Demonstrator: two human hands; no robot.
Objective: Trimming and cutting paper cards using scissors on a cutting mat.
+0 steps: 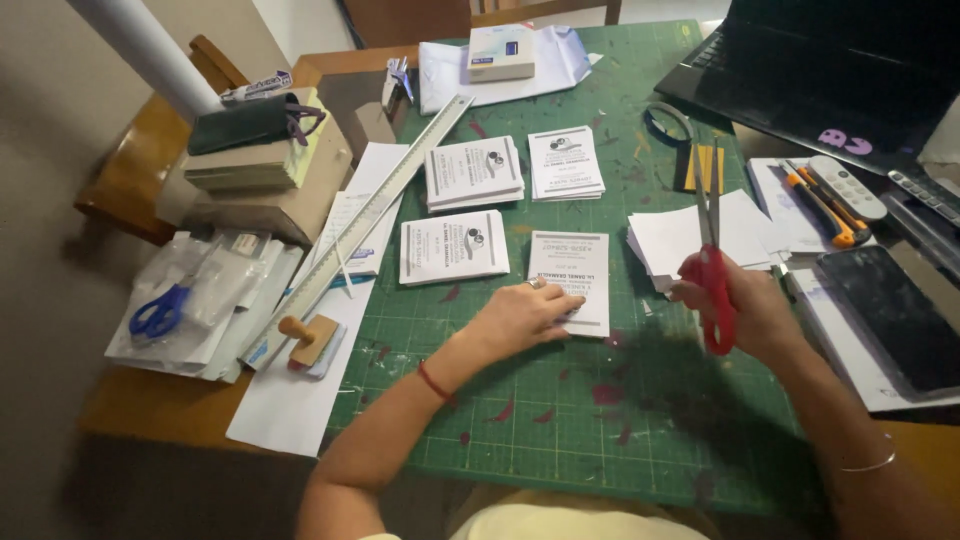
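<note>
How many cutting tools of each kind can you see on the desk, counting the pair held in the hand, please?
Red-handled scissors, in the right hand: 1
Blue-handled scissors, inside a clear bag at the left: 1
Orange utility knives, beside the remote: 2
Total: 4
The left hand holds no tool; it presses on a printed card.

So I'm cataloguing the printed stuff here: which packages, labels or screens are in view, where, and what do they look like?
Box: top centre, flat, white with blue patch.
Card stacks: mid-mat, white rectangles, black print, round emblem.
Card: under left hand, white.
Laptop: top right, black, pink sticker.
Phone: right edge, dark screen.
Tube: top left, white.
</note>
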